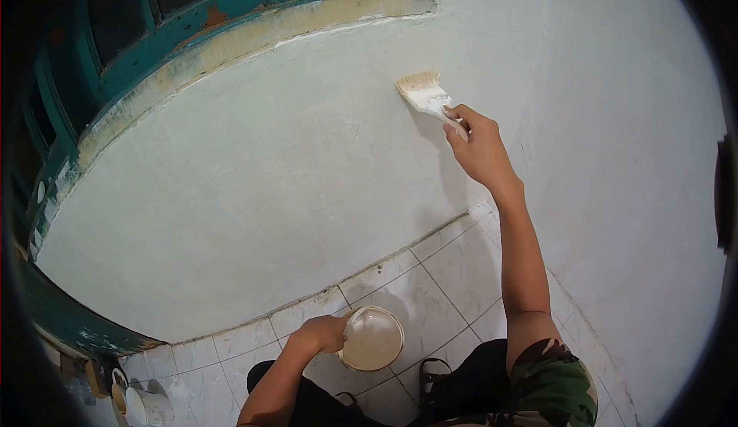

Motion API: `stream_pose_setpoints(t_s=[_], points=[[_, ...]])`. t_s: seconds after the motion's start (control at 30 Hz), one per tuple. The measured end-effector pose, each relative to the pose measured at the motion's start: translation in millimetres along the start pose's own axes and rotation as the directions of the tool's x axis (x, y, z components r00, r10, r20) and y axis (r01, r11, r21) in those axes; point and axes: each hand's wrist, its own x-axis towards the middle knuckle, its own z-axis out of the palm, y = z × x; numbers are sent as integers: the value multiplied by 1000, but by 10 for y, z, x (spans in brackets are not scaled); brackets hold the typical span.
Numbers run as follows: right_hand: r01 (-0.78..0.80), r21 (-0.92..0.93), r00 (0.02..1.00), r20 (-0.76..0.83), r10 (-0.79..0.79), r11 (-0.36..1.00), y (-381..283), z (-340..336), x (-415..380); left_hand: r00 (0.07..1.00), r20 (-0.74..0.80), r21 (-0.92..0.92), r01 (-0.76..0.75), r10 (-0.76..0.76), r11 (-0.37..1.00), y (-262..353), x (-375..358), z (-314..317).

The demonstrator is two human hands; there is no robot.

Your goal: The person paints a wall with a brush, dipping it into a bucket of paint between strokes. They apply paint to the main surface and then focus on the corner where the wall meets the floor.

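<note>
A wide paint brush point(427, 96) with pale bristles and a white-smeared ferrule is held by its handle in my right hand point(479, 146), whose fingers are closed round it. The bristles point up and left against the pale wall point(269, 150), below the window's right corner. Lower down, my left hand point(326, 334) grips the rim of a round container point(372, 339) with whitish liquid inside. The container is above the tiled floor, in front of my legs.
A green window frame point(207, 23) with a stained sill point(254, 33) curves along the upper left. White buckets point(146, 405) stand at the lower left. Grey-white floor tiles point(453, 289) meet the wall. My sandalled feet are below.
</note>
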Motion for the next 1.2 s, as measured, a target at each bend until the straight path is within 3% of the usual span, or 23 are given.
stream_pose_setpoints(t_s=[0.23,0.73,0.8,0.87,0.93,0.97,1.03,1.2], points=[[-120,-68,986,110,127,990,-154,-130,-18,1000,7,4,20,-20,1000,18,-40,-10],[-44,-111,993,100,56,993,120,-420,50,1000,-8,16,11,-11,1000,49,-5,-27],[-172,-14,985,-1,172,985,44,-513,77,1000,-11,18,13,-13,1000,33,20,-14],[-121,42,989,-75,123,992,166,-473,153,1000,14,27,10,-10,1000,-11,85,7],[71,210,964,-264,-13,975,185,-403,214,1000,9,17,-8,8,1000,27,57,-56],[67,210,964,-265,-9,976,190,-351,250,1000,0,1,-22,22,1000,40,48,-78],[199,278,909,-412,-71,940,177,-247,348,1000,19,1,-8,8,1000,25,105,-83],[197,282,880,-473,-42,939,76,-203,583,999,30,-7,-19,19,1000,36,107,-149]])
